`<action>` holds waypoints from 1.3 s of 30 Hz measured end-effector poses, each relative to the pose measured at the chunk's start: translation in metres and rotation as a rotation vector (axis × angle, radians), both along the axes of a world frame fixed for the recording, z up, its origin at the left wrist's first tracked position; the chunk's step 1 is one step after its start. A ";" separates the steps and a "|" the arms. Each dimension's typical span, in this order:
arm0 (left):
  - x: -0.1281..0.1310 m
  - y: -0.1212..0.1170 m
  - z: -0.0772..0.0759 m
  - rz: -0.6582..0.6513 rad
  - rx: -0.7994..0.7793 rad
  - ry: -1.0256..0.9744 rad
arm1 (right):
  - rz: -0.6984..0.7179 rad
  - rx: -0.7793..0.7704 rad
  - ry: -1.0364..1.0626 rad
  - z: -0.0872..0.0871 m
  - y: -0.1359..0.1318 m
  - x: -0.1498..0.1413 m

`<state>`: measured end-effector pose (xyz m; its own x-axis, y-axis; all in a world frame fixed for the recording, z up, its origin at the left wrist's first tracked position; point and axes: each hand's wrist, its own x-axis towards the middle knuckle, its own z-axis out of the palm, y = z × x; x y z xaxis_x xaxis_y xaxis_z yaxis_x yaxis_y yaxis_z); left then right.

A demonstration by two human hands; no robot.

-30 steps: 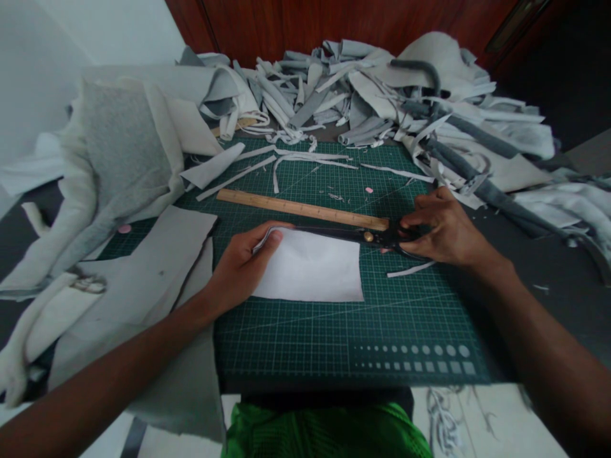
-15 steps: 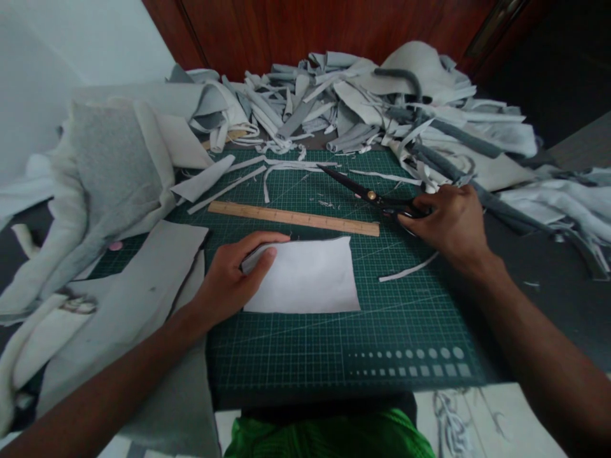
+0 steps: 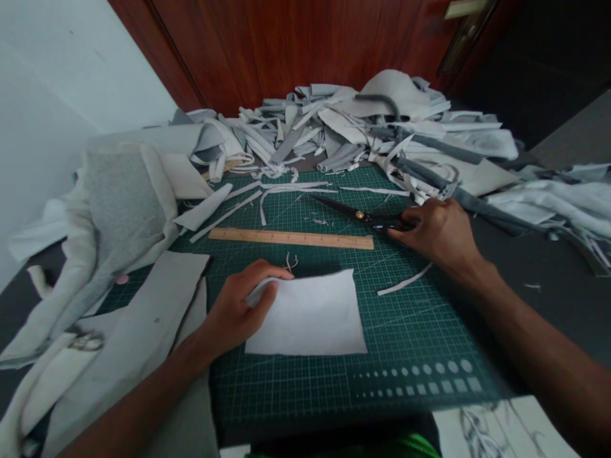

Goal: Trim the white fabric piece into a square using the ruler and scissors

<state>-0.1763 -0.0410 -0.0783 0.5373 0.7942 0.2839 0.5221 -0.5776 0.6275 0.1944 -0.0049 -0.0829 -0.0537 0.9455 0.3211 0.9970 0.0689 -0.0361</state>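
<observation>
Left hand (image 3: 241, 305) at lower center, fingers together, curled over left edge of white fabric (image 3: 310, 318) on green cutting mat (image 3: 296, 388). Right hand (image 3: 442, 235) right of center, fingers together around handles of black scissors (image 3: 360, 216), blades closed, tips pointing left. Wooden ruler (image 3: 291, 238) just above fabric. Gray-white scrap pile (image 3: 305, 130) beyond mat, before wooden door (image 3: 286, 44).

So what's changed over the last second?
The right hand has slid the scissors away from the white cloth, to the far side of the ruler. The left hand still holds the cloth's edge; the ruler stays put.
</observation>
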 end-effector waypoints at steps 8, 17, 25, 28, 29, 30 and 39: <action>0.001 0.003 -0.005 -0.168 0.103 0.030 | -0.079 -0.011 -0.010 -0.005 0.001 0.004; 0.000 -0.001 -0.007 -0.345 0.031 0.210 | -0.258 -0.119 0.086 -0.003 0.006 0.008; 0.001 0.005 -0.012 -0.150 -0.005 0.326 | -0.146 -0.126 0.107 -0.007 0.009 0.005; -0.002 0.010 -0.017 -0.094 0.035 0.346 | -0.139 -0.146 0.103 -0.006 0.009 0.004; -0.003 0.011 -0.018 -0.078 0.041 0.351 | -0.136 -0.148 0.105 -0.006 0.009 0.004; -0.004 0.013 -0.019 -0.062 0.043 0.354 | -0.135 -0.149 0.108 -0.006 0.009 0.004; -0.012 0.027 -0.015 0.000 0.005 0.327 | -0.143 -0.165 0.116 -0.004 0.011 0.001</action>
<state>-0.1880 -0.0143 -0.0929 0.6005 0.7933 0.1006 0.6955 -0.5803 0.4237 0.1953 0.0062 -0.0865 0.1127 0.9809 0.1583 0.9847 -0.0889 -0.1500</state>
